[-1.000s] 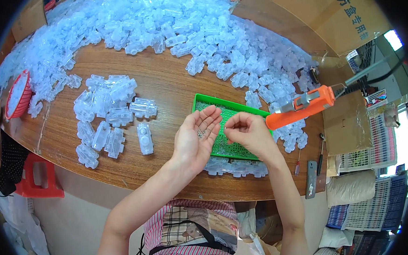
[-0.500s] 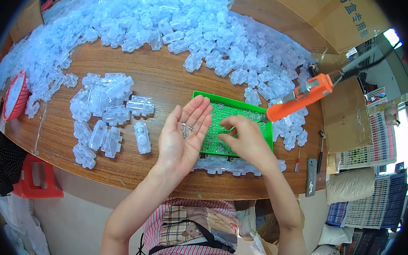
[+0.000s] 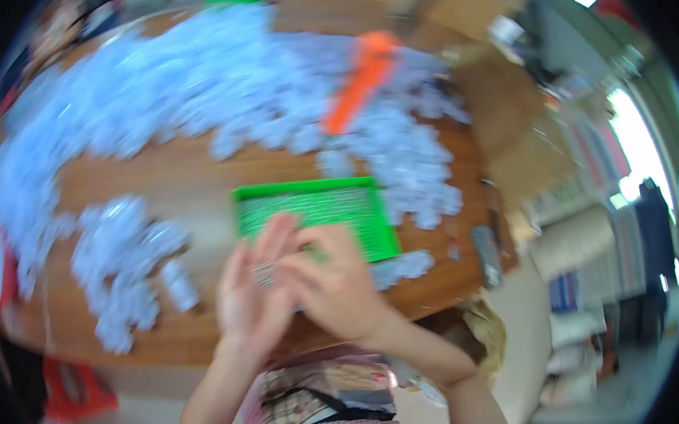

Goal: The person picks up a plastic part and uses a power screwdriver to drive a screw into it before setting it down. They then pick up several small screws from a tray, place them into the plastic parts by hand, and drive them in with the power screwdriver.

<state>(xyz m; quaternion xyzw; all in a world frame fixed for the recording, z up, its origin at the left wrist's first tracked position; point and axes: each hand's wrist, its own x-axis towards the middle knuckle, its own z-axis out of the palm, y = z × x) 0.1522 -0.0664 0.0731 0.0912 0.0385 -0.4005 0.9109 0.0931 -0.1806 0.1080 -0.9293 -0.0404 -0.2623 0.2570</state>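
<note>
My left hand (image 3: 244, 307) is palm up and slightly cupped, with a few small silver screws (image 3: 263, 275) lying in it. Over that palm, the fingers of my right hand (image 3: 335, 290) are curled together; blur hides what they pinch, if anything. Both hands are in front of the near left part of a green tray (image 3: 307, 187), whose perforated bed holds many thin silver pieces. Past the tray stands an orange electric screwdriver (image 3: 361, 82), tip down.
Clear plastic housings (image 3: 192, 89) are heaped along the far side of the wooden table (image 3: 158, 172). A smaller group of housings (image 3: 117, 264) lies left of my hands, and more housings (image 3: 405, 267) lie before the tray. A dark remote-like object (image 3: 485, 254) is at the right edge.
My right hand has left the tray and come over my left palm. The whole view has shifted and blurred, and the orange screwdriver now appears farther back and more upright.
</note>
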